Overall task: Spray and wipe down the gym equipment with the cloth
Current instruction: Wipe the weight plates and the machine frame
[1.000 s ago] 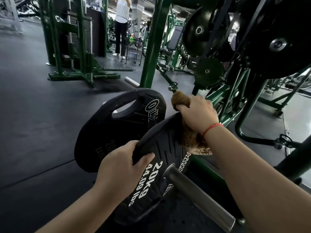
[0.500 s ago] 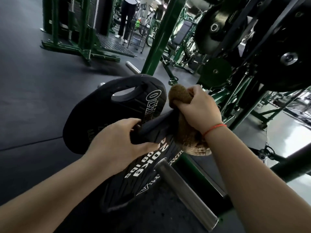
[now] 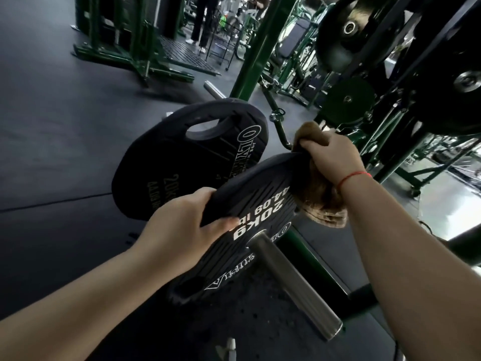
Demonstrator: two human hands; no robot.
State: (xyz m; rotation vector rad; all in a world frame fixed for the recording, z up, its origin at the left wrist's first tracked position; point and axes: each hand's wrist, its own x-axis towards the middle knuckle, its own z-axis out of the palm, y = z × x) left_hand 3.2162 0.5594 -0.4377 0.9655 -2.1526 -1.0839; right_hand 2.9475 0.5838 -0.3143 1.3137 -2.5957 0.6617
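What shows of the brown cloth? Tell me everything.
The brown, fuzzy fabric cloth is bunched up in the right hand, which grips it against the rim of the near black 20 kg weight plate. One wad pokes out above the hand; a folded end hangs out below it.

The cloth (image 3: 320, 201) is largely covered by the right hand (image 3: 335, 160); the far plate (image 3: 182, 157) is partly hidden by the near plate (image 3: 250, 199); a distant person (image 3: 205, 24) is cut off by the top edge.
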